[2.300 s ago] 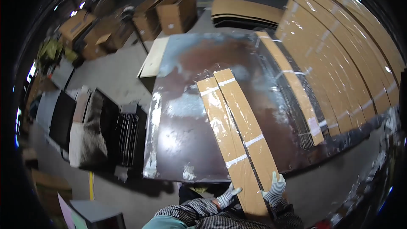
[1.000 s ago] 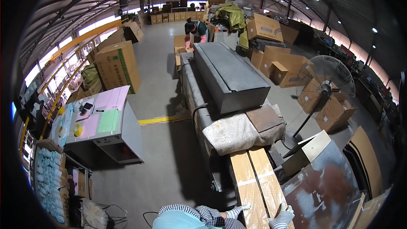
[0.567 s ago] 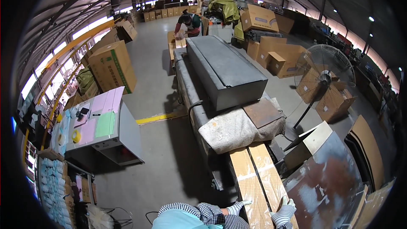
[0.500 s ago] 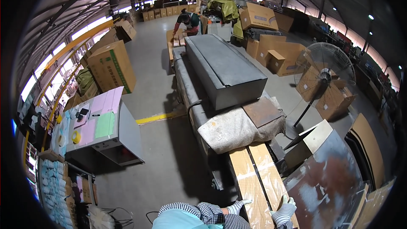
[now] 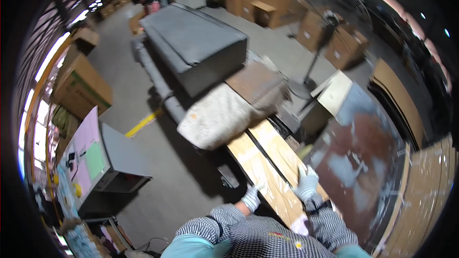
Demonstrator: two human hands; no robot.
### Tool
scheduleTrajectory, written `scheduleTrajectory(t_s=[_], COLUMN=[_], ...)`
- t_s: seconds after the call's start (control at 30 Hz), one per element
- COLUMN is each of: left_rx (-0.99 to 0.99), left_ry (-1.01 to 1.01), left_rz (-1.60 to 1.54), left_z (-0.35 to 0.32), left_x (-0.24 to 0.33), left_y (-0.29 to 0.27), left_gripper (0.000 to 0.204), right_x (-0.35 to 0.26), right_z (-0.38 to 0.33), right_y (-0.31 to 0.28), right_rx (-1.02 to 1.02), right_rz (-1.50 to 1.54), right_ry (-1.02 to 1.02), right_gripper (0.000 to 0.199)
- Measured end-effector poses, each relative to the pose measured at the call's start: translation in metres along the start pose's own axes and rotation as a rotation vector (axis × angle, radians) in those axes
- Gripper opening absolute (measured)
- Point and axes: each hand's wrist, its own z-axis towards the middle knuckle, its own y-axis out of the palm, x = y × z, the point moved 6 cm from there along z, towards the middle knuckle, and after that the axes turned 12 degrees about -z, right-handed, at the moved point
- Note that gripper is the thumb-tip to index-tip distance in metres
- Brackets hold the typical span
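Observation:
Two long, flat cartons in shiny clear wrap, the left carton and the right carton, lie side by side with a dark gap between them. Their far ends pass beneath a pale cloth cover at the end of a grey machine. Against the left carton's outer edge rests my left hand, gloved, its fingers stretched forward. My right hand, in a striped white glove, lies over the right carton near its outer edge, fingers apart. A small pale item sits by the cartons' near end, too blurred to name.
Left of me stands a grey cabinet topped with pink and green sheets. On the right are a stained metal sheet, a standing fan and stacked cardboard. A co-worker bends beyond the machine.
My view has swung right and lower, so the machine and cabinet sit farther left. Both hands have come up in the picture, still at the cartons' outer sides, and more of my forearms shows.

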Motion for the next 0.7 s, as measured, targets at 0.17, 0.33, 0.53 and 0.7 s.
scheduleTrajectory(t_s=[0.17, 0.33, 0.53, 0.7], left_rx=[0.089, 0.407, 0.587, 0.455], left_ry=[0.138, 0.304, 0.610, 0.479], left_rz=[0.023, 0.228, 0.439, 0.294], left_z=[0.091, 0.118, 0.085, 0.030], left_x=[0.039, 0.075, 0.135, 0.097], left_y=[-0.029, 0.006, -0.019, -0.055], left_gripper=[0.064, 0.108, 0.088, 0.066], right_x=[-0.025, -0.028, -0.005, 0.140], right_z=[0.085, 0.116, 0.064, -0.032], right_y=[0.002, -0.007, -0.040, 0.103], right_rx=[-0.005, 0.394, 0.559, 0.429], right_rz=[-0.064, 0.051, 0.374, 0.546], right_ry=[-0.104, -0.051, 0.204, 0.631], right_gripper=[0.098, 0.060, 0.064, 0.052])
